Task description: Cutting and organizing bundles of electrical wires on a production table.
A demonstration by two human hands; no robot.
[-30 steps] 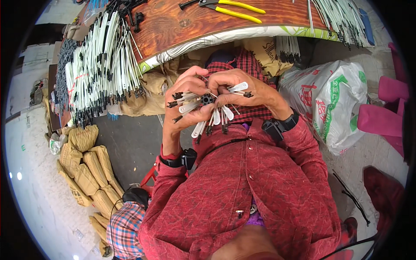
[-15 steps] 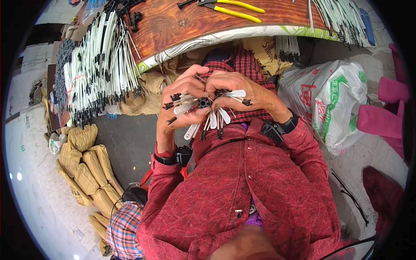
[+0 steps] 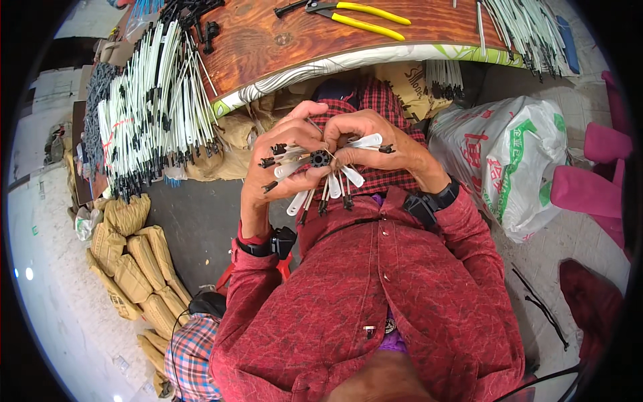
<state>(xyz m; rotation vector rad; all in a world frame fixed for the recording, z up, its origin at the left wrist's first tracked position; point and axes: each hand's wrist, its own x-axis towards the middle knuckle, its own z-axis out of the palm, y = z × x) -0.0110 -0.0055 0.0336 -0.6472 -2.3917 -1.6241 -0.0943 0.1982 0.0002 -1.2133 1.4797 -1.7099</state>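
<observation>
Fingers of your left hand (image 3: 284,164) and right hand (image 3: 375,137) pinch a fan of white black-tipped rods (image 3: 321,175) near the counter (image 3: 321,40).

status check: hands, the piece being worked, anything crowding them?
Left hand and right hand both gripping a small black hub with white black-tipped rods fanning out. Held over lap, apart from wooden table. Nothing crowding.

Yellow-handled pliers (image 3: 365,15) lie on the wooden board (image 3: 281,40) — heaps of white, black-tipped sticks (image 3: 157,114) spill off its left edge — with tan sacks (image 3: 137,261) stacked on the floor (lower left) and a printed plastic bag (image 3: 509,161) at right.
</observation>
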